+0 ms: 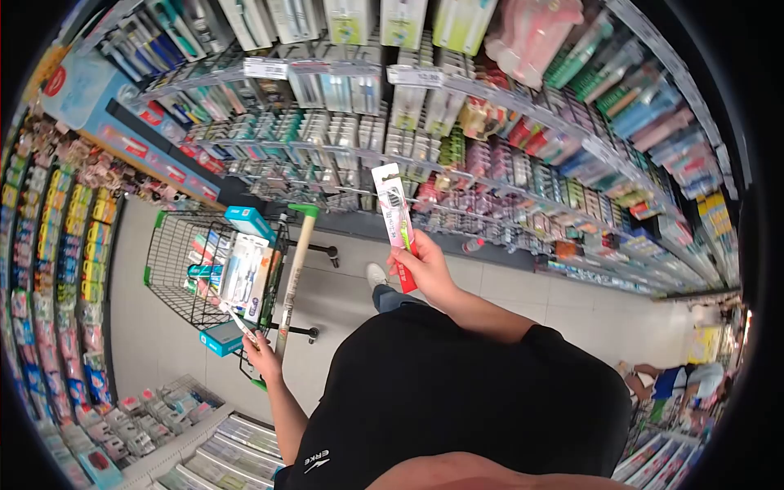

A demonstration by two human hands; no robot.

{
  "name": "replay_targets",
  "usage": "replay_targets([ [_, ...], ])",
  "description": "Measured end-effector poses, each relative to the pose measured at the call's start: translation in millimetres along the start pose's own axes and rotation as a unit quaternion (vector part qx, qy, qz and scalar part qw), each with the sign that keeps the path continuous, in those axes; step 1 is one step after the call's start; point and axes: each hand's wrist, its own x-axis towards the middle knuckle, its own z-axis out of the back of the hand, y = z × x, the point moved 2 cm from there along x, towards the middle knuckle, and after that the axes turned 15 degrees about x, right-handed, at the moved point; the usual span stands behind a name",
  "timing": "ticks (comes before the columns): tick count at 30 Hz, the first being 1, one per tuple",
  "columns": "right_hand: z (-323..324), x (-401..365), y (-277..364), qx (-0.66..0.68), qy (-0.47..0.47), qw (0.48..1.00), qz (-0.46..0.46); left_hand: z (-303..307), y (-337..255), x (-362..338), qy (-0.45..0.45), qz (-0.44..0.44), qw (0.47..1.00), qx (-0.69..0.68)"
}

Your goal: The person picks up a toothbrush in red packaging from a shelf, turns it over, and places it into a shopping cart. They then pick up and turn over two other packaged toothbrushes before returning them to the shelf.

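Observation:
My right hand is closed around the lower, red end of a packaged toothbrush, a narrow white and pink pack with a hanging hole at its top. It is held upright in front of the shelves. My left hand is closed on a slim white package, seen nearly edge-on, near the handle end of a shopping cart. Inside the cart lie a large white toothbrush pack, a teal box and several smaller coloured packs. Another teal box sits at its near side.
Shelves densely hung with packaged toothbrushes curve across the front and right. A rack of colourful packs stands at the left. Low display bins are at the lower left. Another person is farther along the aisle at the right.

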Motion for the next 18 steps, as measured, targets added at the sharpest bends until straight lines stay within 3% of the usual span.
replay_targets([
  [7, 36, -36, 22, -0.005, -0.091, 0.992, 0.088, 2, 2, 2, 0.035, -0.053, 0.998, -0.004],
  [10, 49, -35, 27, 0.003, -0.123, 0.988, 0.094, 6, -20, -10, 0.068, -0.020, 0.994, -0.085],
  [17, 72, -11, 53, 0.035, -0.173, 0.979, 0.105, 9, -21, -12, 0.122, -0.052, 0.981, -0.140],
  [18, 78, -5, 59, 0.020, -0.170, 0.975, 0.142, 10, -28, -15, 0.122, -0.054, 0.981, -0.138],
])
